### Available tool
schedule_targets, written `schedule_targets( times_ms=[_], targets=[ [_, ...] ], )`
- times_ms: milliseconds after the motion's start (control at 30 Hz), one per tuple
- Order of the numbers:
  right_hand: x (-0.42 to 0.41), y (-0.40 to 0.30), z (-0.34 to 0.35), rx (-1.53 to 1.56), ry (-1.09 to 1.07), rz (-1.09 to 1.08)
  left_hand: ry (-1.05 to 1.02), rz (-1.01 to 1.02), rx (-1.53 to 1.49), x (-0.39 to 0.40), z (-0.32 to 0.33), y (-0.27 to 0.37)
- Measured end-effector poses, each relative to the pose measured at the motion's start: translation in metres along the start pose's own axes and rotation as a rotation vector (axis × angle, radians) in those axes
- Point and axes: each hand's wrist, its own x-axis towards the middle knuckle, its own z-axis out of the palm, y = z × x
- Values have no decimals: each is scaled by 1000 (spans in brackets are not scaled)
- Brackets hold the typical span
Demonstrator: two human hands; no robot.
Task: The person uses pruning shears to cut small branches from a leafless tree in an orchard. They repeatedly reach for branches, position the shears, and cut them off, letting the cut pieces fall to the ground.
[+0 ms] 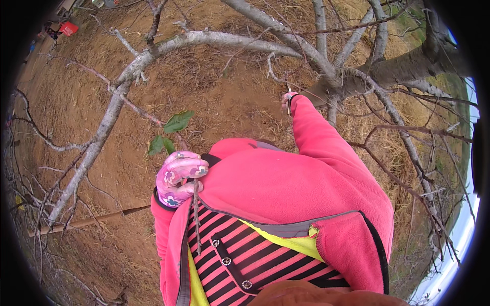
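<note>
My left hand (179, 180), in a pink flowered glove, is closed around a thin twig (196, 218) in front of my open jacket. Below the fist the twig's bare end hangs over the striped shirt; a thin shoot with a few green leaves (178, 121) runs up from behind the glove. Stretched far forward, my right hand (289, 100) grips a small metal hand tool (289, 88) that looks like pruning shears. Its tip is close to a slender side branch (272, 70) by the tree trunk (321, 91). The fingers partly hide the tool.
A thick grey limb (214, 38) arches ahead and bends down on the left (99, 137). More bare branches (405, 141) crowd the right. A wooden pole (95, 220) crosses low on the left. Dry soil with straw (237, 95) lies beneath; a red basket (69, 28) is far off.
</note>
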Motion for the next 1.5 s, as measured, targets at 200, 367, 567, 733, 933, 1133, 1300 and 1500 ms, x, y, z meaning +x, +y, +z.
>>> schedule_targets(
  times_ms=[200, 367, 567, 733, 933, 1133, 1300, 1500],
  targets=[
    [52, 25, -29, 23, -85, 54, 22, 4, -14, -1, 1, -1],
    [84, 36, -45, -69, -72, -109, 7, 9, 10, 0, 0, 0],
    [44, 4, -54, -168, -301, -124, -9, -11, -5, 1, -1, -1],
    [42, -4, -35, -35, -145, -78, 2, -16, 22, -1, 0, 0],
    [57, 2, -27, -59, -91, -72, 15, -48, -14, -2, 1, 1],
    [29, 21, -31, 254, -6, -235, 10, -22, -6, -3, 1, 0],
    [22, 39, -30, -3, 43, -49, 5, 36, 11, -3, 0, -2],
    [-25, 60, 5, 447, -178, 132, 17, -28, -9, -4, 1, 0]
  ],
)
